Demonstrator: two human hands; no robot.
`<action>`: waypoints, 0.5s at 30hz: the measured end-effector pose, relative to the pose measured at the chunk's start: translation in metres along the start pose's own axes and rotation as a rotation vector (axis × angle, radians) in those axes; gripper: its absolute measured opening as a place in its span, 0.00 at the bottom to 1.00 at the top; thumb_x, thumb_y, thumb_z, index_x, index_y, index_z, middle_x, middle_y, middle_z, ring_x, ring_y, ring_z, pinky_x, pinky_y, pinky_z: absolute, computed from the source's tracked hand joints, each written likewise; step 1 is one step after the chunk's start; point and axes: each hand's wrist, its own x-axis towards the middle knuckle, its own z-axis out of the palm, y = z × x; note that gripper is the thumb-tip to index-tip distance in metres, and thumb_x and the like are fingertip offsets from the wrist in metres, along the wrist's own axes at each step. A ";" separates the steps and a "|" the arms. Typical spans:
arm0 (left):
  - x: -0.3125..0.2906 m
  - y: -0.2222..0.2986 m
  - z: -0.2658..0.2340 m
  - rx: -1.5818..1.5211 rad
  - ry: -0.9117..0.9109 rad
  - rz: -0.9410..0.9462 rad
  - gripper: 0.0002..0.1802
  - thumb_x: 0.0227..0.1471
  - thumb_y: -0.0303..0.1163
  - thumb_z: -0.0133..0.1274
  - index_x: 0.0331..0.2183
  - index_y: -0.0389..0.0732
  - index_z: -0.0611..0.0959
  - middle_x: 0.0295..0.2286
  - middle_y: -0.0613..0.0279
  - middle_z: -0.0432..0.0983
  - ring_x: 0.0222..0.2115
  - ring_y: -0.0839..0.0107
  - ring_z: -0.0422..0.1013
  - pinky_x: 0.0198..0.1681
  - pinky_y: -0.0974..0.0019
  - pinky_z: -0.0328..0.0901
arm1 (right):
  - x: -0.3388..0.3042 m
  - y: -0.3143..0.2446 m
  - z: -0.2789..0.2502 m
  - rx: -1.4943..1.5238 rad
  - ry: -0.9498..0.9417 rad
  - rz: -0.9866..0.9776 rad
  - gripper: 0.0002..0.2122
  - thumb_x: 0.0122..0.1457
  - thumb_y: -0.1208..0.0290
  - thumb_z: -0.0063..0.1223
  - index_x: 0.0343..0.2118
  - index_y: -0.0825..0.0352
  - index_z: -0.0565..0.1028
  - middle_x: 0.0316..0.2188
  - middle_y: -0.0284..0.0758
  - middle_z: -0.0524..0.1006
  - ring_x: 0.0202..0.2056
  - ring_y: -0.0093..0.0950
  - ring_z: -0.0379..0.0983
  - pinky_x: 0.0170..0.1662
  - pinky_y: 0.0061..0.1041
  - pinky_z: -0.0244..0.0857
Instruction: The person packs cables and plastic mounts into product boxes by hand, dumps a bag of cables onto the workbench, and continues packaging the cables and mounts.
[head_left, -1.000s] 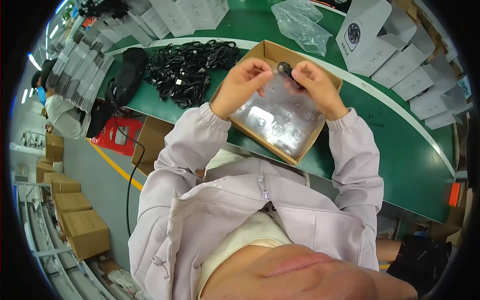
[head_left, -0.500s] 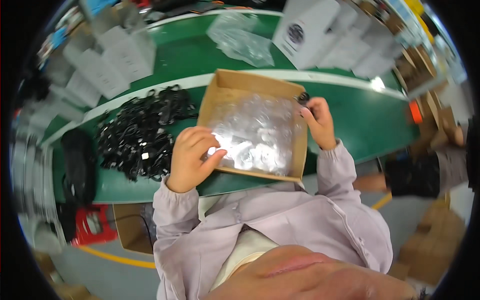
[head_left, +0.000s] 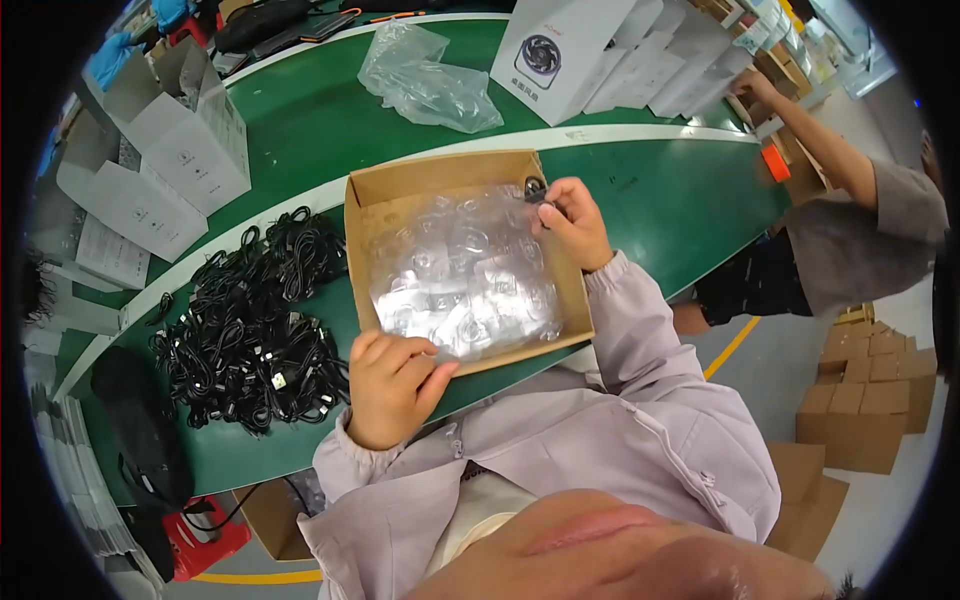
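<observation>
A shallow cardboard box (head_left: pixel 372 190) sits in front of me on the green table, filled with a layer of clear plastic bags (head_left: pixel 465 275). Pale flat pieces show through the plastic. My left hand (head_left: pixel 392 385) is at the box's near left corner, its fingers bent over the rim and the thumb close to the near wall. Over the far right corner, my right hand (head_left: pixel 575 222) pinches a small dark piece between thumb and fingers. A round black part (head_left: pixel 534 187) shows beside those fingertips; its exact kind is unclear.
Left of the box lies a heap of bundled black cables (head_left: pixel 260 340), with a black pouch (head_left: pixel 145 430) beyond it. White cartons (head_left: pixel 195 150) stand far left and far right. A crumpled clear bag (head_left: pixel 430 80) lies behind the box. Another person's arm (head_left: pixel 825 140) reaches in at right.
The view has shifted, so the table and box appear further left. My left hand is now at the box's near left corner instead of over the plastic. My right hand still pinches the dark piece.
</observation>
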 end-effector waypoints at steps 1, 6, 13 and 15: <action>0.001 0.002 -0.002 -0.014 -0.012 -0.009 0.08 0.32 0.26 0.60 0.18 0.41 0.75 0.25 0.67 0.72 0.24 0.65 0.66 0.34 0.63 0.57 | 0.000 0.000 -0.003 0.026 -0.037 0.036 0.08 0.55 0.78 0.47 0.36 0.65 0.61 0.27 0.34 0.71 0.27 0.21 0.69 0.31 0.20 0.63; 0.000 -0.007 -0.013 -0.253 0.028 -0.129 0.09 0.33 0.30 0.60 0.19 0.41 0.76 0.25 0.64 0.72 0.23 0.66 0.65 0.28 0.66 0.57 | 0.026 -0.002 -0.039 0.585 -0.188 0.183 0.16 0.55 0.70 0.50 0.45 0.61 0.62 0.27 0.33 0.70 0.23 0.19 0.63 0.31 0.20 0.60; 0.005 -0.016 -0.004 -0.628 0.123 -0.392 0.09 0.40 0.30 0.56 0.25 0.35 0.77 0.30 0.55 0.71 0.32 0.66 0.67 0.38 0.67 0.61 | 0.072 0.065 -0.079 1.039 -0.418 0.409 0.16 0.59 0.66 0.40 0.50 0.60 0.62 0.27 0.29 0.66 0.19 0.18 0.57 0.27 0.21 0.54; 0.013 -0.034 -0.003 -0.672 0.214 -0.376 0.14 0.43 0.34 0.55 0.32 0.36 0.75 0.35 0.55 0.70 0.38 0.65 0.65 0.43 0.65 0.60 | 0.065 0.063 -0.078 0.911 -0.445 0.416 0.23 0.55 0.63 0.46 0.54 0.63 0.59 0.25 0.31 0.67 0.17 0.20 0.58 0.24 0.22 0.55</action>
